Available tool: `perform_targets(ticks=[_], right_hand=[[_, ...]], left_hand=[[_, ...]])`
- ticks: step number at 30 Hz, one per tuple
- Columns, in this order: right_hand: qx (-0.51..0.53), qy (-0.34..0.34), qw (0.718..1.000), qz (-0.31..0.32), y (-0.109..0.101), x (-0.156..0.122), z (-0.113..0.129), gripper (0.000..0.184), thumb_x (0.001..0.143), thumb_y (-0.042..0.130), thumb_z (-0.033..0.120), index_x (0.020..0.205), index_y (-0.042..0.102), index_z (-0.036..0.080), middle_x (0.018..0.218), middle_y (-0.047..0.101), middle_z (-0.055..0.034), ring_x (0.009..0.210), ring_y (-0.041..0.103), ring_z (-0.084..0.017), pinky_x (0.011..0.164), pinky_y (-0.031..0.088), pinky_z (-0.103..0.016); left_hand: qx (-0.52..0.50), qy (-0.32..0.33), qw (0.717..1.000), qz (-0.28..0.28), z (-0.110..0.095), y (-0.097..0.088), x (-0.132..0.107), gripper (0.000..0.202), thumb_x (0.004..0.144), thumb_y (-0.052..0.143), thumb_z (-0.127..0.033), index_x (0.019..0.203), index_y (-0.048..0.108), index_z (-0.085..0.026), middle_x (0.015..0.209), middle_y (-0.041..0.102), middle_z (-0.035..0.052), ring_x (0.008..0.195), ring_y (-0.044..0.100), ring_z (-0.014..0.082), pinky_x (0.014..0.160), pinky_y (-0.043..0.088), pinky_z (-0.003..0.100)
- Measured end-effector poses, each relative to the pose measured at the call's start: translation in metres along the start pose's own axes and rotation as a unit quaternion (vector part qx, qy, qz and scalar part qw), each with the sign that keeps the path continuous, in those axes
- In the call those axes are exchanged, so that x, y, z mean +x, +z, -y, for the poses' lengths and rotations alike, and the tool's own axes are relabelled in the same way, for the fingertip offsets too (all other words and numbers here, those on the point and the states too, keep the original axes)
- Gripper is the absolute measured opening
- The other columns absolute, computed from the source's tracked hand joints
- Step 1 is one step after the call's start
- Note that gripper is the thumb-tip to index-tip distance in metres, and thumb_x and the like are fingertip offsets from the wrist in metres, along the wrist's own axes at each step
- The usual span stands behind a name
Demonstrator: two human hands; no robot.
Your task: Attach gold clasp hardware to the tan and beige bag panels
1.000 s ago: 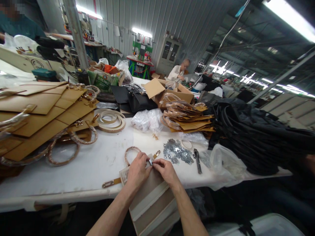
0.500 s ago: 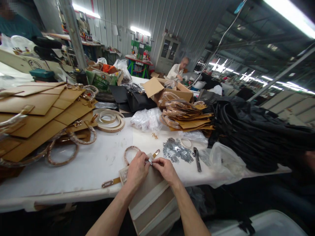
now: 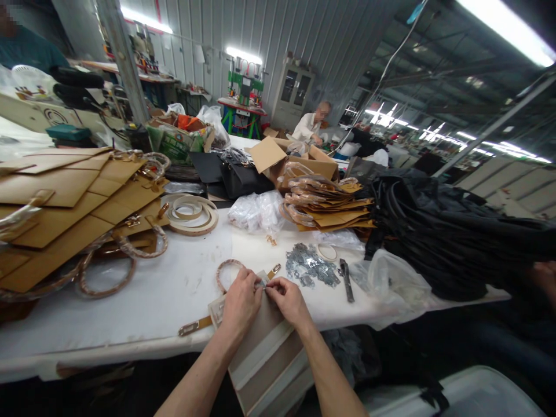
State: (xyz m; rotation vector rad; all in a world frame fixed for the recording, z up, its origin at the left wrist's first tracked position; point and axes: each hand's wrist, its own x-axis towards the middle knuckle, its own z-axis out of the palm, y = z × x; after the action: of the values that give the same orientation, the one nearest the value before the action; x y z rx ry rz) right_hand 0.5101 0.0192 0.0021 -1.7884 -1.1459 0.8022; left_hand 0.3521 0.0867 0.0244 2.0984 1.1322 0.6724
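A tan and cream bag panel point(image 3: 264, 359) lies over the front edge of the white table point(image 3: 143, 307), with a wrapped ring handle point(image 3: 226, 267) and a tan strap with a metal tip point(image 3: 194, 325) at its top. My left hand point(image 3: 240, 302) and my right hand point(image 3: 286, 300) meet at the panel's upper edge. Both pinch a small silver metal fitting point(image 3: 262, 284) between thumb and fingers.
A pile of silver metal parts point(image 3: 309, 268) and a dark tool point(image 3: 346, 279) lie just right of my hands. Stacks of tan bag pieces point(image 3: 73, 202) fill the left, another stack point(image 3: 330, 208) and black bags point(image 3: 452, 237) the right. A person point(image 3: 310, 124) works far back.
My hands stay pinched on the fitting at the panel's top edge; only the view has shifted slightly.
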Motion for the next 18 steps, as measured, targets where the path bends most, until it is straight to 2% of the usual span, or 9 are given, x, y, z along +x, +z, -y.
perform_targets(ticks=[6,12,18], right_hand=[[-0.036,-0.062,0.996,-0.053,0.007,-0.007,-0.001,0.018,0.088,0.065,0.032,0.095,0.079,0.022,0.091,0.074,-0.0049,0.077,0.065,-0.020,0.073,0.051,-0.029],[-0.042,-0.083,0.993,-0.073,0.010,-0.011,-0.001,0.018,0.090,0.065,0.030,0.095,0.080,0.023,0.087,0.072,-0.0049,0.074,0.064,-0.019,0.071,0.051,-0.030],[-0.033,-0.080,0.993,-0.080,0.011,-0.010,0.001,0.015,0.088,0.067,0.026,0.093,0.080,0.023,0.083,0.070,-0.0028,0.070,0.062,-0.017,0.068,0.049,-0.028]], left_hand=[[0.039,0.023,0.999,0.022,-0.001,0.001,0.000,0.015,0.095,0.055,-0.014,0.101,0.070,-0.016,0.114,0.062,0.0109,0.097,0.068,0.0217,0.090,0.055,0.035],[0.152,0.133,0.978,0.046,0.007,0.000,-0.009,0.025,0.094,0.047,-0.005,0.105,0.065,-0.018,0.112,0.062,0.0102,0.108,0.061,0.0248,0.098,0.054,0.040],[0.206,0.241,0.944,0.091,0.015,-0.019,-0.014,0.028,0.094,0.051,-0.007,0.113,0.066,-0.023,0.117,0.063,0.0103,0.109,0.057,0.0282,0.098,0.053,0.044]])
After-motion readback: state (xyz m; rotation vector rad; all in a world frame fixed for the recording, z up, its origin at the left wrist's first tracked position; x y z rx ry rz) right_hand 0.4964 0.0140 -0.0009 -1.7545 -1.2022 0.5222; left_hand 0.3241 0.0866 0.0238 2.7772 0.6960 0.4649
